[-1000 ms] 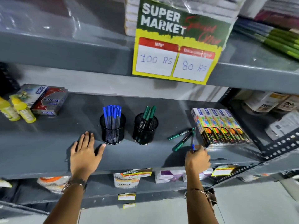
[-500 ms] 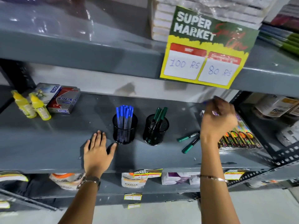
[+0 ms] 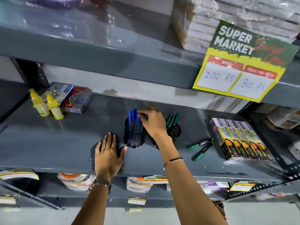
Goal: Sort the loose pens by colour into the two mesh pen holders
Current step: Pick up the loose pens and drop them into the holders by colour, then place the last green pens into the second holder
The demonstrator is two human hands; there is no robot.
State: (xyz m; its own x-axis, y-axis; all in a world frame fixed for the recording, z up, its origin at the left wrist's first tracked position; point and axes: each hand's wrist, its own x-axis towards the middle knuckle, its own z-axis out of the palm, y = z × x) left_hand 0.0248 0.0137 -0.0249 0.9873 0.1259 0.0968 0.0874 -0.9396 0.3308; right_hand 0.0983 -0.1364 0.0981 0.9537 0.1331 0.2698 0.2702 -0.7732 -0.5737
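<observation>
Two green pens (image 3: pixel 200 144) were left loose; a blue pen (image 3: pixel 140 114) was pinched in the right hand (image 3: pixel 152 123) over the left holder (image 3: pixel 134 135), the left hand (image 3: pixel 109 155) laid flat.

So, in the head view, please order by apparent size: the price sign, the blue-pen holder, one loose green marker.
1. Price sign, largest, though nearer the camera.
2. Blue-pen holder.
3. Loose green marker, smallest.

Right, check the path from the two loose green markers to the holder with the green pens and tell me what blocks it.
Nothing visible blocks it. The two green markers lie flat on the shelf, right of the green holder, with bare shelf between. The right hand is over the blue holder, its forearm crossing only the green holder's left side.
</observation>
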